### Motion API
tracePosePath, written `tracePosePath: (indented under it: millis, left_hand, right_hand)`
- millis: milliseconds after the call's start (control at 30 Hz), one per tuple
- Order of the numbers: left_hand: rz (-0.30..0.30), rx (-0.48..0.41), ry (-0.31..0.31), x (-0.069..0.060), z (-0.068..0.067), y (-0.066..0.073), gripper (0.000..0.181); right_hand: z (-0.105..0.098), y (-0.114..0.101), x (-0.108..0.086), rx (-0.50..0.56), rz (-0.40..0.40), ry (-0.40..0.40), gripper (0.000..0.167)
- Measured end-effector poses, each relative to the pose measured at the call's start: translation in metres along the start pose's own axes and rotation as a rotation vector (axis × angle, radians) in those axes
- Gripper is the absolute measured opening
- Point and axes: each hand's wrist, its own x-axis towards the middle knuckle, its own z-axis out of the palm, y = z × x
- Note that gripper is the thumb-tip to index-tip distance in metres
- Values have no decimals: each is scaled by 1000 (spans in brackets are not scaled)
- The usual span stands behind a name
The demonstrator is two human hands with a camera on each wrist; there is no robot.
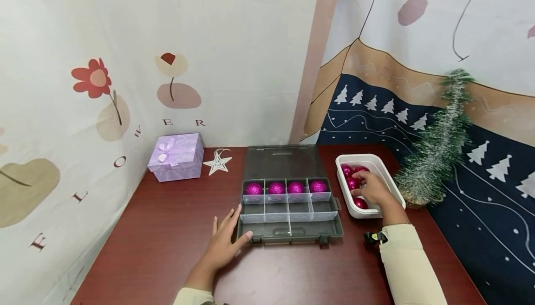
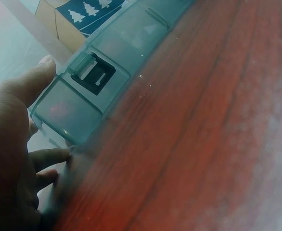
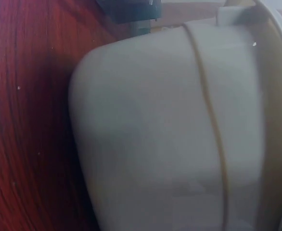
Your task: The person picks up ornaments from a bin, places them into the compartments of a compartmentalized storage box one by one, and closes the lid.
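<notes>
Head view: near the table's (image 1: 167, 230) right edge, my right hand (image 1: 372, 189) is among balls (image 1: 360, 203), grip unclear; box (image 1: 277, 209) lies left, my left hand (image 1: 225, 243) spread.

A decorated corner, home or studio unclear: wrinkled flower-printed cloth (image 1: 234, 40) across the upper left, tree-printed cloth (image 1: 357, 121) at right, wood-grained table (image 1: 317, 272) at lower centre, frosted artificial tree (image 1: 436, 145) at right.

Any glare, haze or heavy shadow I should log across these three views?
Head view: mostly clear, pale sheen on the near tabletop; left wrist view: hazy, the left hand dark toward the bottom, pale glare at lower right; right wrist view: soft and hazy, dark shadow beside the white tub, which fills most of the frame.
</notes>
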Motion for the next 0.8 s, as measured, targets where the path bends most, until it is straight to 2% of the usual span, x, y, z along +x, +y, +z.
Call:
tracePosePath:
  millis: [167, 433, 800]
  left_hand:
    - [-3, -9, -7, 1, 0, 0, 90]
    - [3, -13, 11, 0, 0, 0, 90]
    - [9, -5, 10, 1, 1, -1, 89]
  right_hand:
    - [-1, 1, -2, -30, -11, 6, 49]
    - [-10, -4, -8, 17, -16, 10, 49]
    - [-18, -2, -15, 39, -88, 72, 48]
